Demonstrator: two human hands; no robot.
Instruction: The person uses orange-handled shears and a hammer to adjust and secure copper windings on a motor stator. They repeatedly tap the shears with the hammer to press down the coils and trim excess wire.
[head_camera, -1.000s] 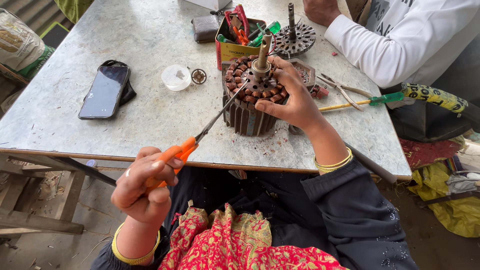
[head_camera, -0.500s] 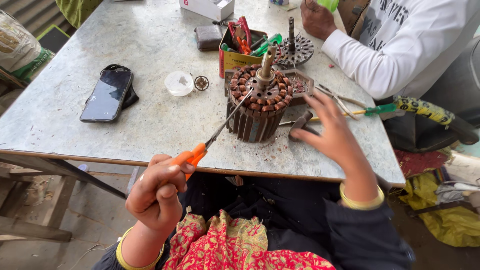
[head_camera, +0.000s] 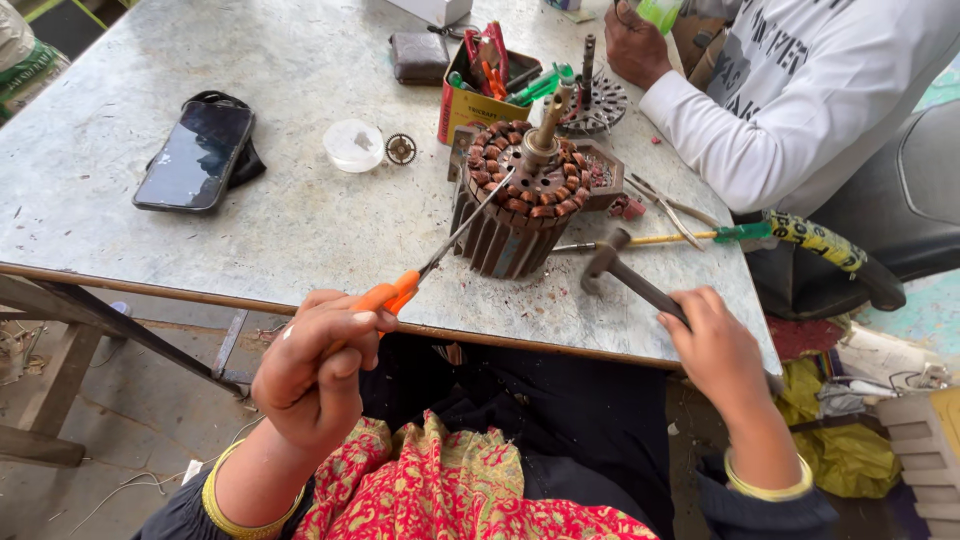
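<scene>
Head view shows your left hand (head_camera: 310, 375) gripping the orange-handled screwdriver (head_camera: 440, 255), tip in the copper-wound stator (head_camera: 520, 205) upright on the surface (head_camera: 300, 220), your right hand (head_camera: 715, 345) closed on the hammer (head_camera: 625, 275): keep the blade steady, tap lightly.

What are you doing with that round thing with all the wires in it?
A person sits at a stone-topped table working on a motor stator wound with copper coils. The left hand holds an orange-handled screwdriver with its tip poked into the coils on top. The right hand grips a small hammer lying on the table beside the stator. Another person in a white sleeve works across the table, near a phone and a tool box.
</scene>
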